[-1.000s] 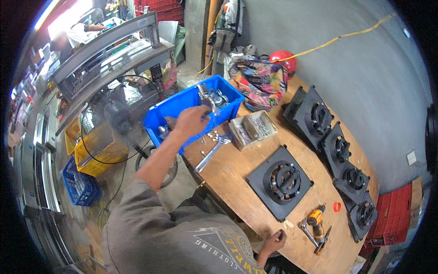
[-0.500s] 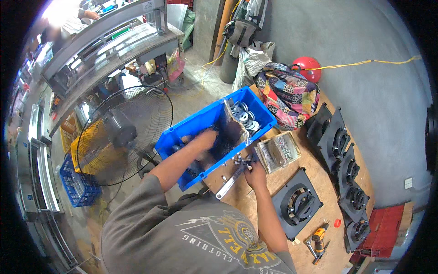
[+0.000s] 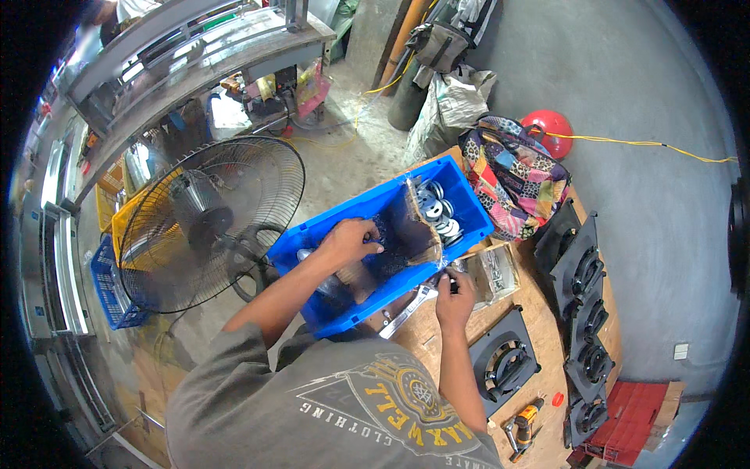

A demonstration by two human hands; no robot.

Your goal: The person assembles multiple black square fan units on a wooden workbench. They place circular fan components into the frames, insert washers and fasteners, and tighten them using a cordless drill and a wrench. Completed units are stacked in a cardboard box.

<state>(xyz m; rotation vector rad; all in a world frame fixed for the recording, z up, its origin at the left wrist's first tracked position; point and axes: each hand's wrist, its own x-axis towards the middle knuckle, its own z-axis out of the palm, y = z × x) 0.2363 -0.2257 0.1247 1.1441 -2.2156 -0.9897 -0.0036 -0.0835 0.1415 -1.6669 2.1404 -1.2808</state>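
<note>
My left hand (image 3: 350, 242) is inside a blue plastic bin (image 3: 344, 205), fingers curled over a heap of small dark pieces (image 3: 397, 248). Whether something is between its fingertips is hidden. My right hand (image 3: 455, 301) is at the bin's near right side, with thumb and fingers closed on something small and dark that I cannot make out. Next to it, along the bin's near wall, a silver wrench-like tool (image 3: 405, 314) lies on the wooden table. A cardboard divider (image 3: 422, 220) separates the dark pieces from several grey rings (image 3: 437, 209).
A small wooden box (image 3: 500, 273) of metal bits adjoins my right hand. Black square plates with round centres (image 3: 504, 361) lie on the table, several overlapping at its right edge. A yellow-black drill (image 3: 525, 426), a patchwork bag (image 3: 516, 176) and a standing fan (image 3: 211, 223) are around.
My left hand has come up within the bin, its fingers now bent over the dark pieces. My right hand has drawn away from the small metal parts by the wrench-like tool. The view has shifted.
</note>
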